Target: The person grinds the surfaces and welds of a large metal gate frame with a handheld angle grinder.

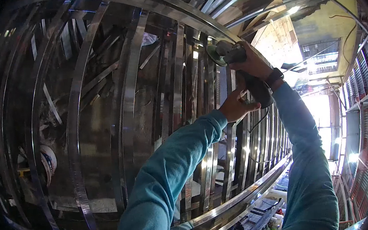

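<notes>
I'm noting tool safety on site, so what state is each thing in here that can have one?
Angle grinder: held in both hands; running or stopped, cannot tell.
Grinding disc: fitted; contact with metal unclear.
Right hand: closed round the grinder near its disc end.
Left hand: holding the grinder farther back.
Wristband: fastened.
Sleeves: down.
Metal bars: shiny, side by side.

Left of the grinder (pixel 259 91), gaps open between metal bars (pixel 129 98); rails (pixel 178 13) cross both ends.
</notes>
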A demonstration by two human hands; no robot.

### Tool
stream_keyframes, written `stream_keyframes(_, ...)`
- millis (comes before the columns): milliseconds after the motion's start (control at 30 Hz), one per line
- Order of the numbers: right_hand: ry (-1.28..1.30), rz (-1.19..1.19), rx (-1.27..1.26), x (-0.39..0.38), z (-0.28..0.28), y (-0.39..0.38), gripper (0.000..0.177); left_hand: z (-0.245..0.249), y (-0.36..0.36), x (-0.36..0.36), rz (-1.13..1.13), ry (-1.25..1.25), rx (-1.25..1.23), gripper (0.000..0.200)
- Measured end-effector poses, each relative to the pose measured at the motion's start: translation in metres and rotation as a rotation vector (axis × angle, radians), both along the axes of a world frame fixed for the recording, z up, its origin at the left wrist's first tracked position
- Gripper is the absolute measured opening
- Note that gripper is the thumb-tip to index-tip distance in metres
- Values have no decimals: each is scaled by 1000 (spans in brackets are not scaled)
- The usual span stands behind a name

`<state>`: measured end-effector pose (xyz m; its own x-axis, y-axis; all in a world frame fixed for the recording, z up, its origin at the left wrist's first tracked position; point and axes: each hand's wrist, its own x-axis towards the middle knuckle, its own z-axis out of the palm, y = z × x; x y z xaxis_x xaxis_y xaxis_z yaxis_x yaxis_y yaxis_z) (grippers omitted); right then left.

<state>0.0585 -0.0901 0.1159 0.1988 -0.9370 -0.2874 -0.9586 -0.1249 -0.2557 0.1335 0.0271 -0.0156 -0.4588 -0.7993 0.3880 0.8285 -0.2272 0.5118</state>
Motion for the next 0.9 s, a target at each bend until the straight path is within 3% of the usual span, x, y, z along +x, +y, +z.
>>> stream_keyframes(33, -41, -4, 28, 0, 0, -4, 109, -2, -4, 1, -77, 34, 33, 89)
stream_keyframes(100, -84, -6, 60, 4, 0, -11, 110, -3, -17, -5, -3, 42, 5, 88)
stream_keyframes(167, -76, -44, 7, 10, 1, -14, 94, -8, -21, -10, 65, 51, -20, 86)
stream_keyframes(233, -66, -79, 15, 11, 3, -16, 94, 3, -23, 10, -108, 214, 102, 83)
stream_keyframes(300, -53, -109, 21, 7, 2, -19, 93, 6, -22, 14, -108, 206, 70, 84)
stream_keyframes(367, -94, 10, 16, -10, -1, -22, 89, 5, -20, 10, -104, 202, 42, 85)
stream_keyframes(433, -92, 12, 32, -12, -1, -23, 87, 2, -18, 9, 4, 112, -43, 89)
stream_keyframes(700, -158, -79, 153, -15, 3, -31, 88, 1, -27, 1, -54, 136, -13, 92)
stream_keyframes(900, -10, -87, 125, -5, 9, -41, 87, 10, -36, 18, -134, 146, 85, 96)
